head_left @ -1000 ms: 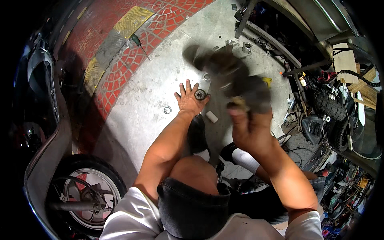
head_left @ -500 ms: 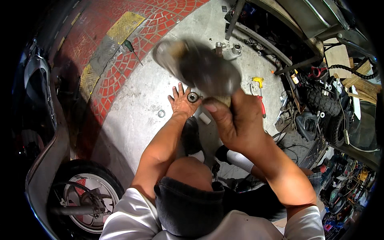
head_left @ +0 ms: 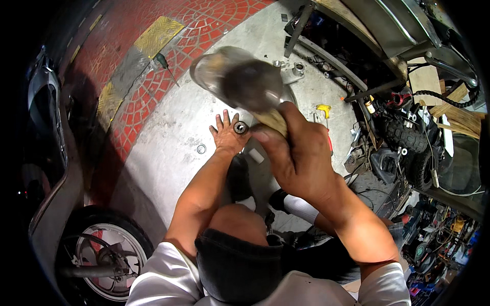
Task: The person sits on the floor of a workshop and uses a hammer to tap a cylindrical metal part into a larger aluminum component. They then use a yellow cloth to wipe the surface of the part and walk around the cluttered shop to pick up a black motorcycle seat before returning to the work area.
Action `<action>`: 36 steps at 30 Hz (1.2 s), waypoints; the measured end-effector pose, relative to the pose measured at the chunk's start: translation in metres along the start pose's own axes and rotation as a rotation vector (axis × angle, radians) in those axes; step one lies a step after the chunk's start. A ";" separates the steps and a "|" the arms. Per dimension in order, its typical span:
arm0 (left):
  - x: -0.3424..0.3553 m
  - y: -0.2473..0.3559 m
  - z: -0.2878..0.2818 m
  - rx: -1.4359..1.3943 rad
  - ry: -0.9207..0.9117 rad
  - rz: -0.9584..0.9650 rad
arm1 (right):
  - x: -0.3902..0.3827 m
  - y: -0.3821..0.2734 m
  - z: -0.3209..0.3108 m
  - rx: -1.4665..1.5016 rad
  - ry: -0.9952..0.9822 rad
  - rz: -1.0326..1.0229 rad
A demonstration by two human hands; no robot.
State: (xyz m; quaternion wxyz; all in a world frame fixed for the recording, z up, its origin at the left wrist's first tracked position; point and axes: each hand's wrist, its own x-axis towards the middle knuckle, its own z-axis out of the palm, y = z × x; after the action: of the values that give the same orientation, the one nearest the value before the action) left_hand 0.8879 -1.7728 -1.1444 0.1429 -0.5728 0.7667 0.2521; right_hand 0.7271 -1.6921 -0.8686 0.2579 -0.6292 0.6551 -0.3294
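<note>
My right hand (head_left: 311,155) is closed round the short wooden handle of a mallet (head_left: 252,85), raised high over the floor. Its thick, dark head is smeared by motion. Lower down, my left hand (head_left: 228,136) steadies an upright metal socket (head_left: 240,127) between thumb and forefinger, with its other fingers spread. The socket's round top end faces up; what lies beneath it is hidden by the hand. A small metal ring (head_left: 201,149) lies on the concrete to the left of that hand, and a white block (head_left: 256,155) to its right.
A screwdriver (head_left: 163,62) lies far left. Metal parts (head_left: 297,70), a yellow-handled tool (head_left: 323,109) and a red-handled one (head_left: 329,143) lie beyond my right hand. A motorcycle wheel (head_left: 109,260) stands near left; a metal-framed bench (head_left: 342,61) and piled parts line the right.
The mallet has shifted a little up and left in view, still in my right hand. My left hand keeps the socket in nearly the same place. The whole view has tilted slightly.
</note>
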 end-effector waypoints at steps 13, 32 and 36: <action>-0.011 -0.002 0.005 0.028 -0.039 0.006 | 0.000 0.001 0.006 -0.158 -0.099 0.078; -0.011 -0.003 0.004 0.025 -0.024 0.001 | -0.006 0.003 0.010 0.063 0.043 0.088; -0.010 0.001 0.000 -0.016 -0.018 -0.029 | -0.019 0.038 0.046 -0.335 -0.224 0.179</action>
State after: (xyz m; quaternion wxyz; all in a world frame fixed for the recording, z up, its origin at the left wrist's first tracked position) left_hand 0.8899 -1.7642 -1.1389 0.1489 -0.5827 0.7550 0.2613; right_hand 0.7381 -1.6787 -0.9287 0.2492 -0.6351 0.7212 -0.1199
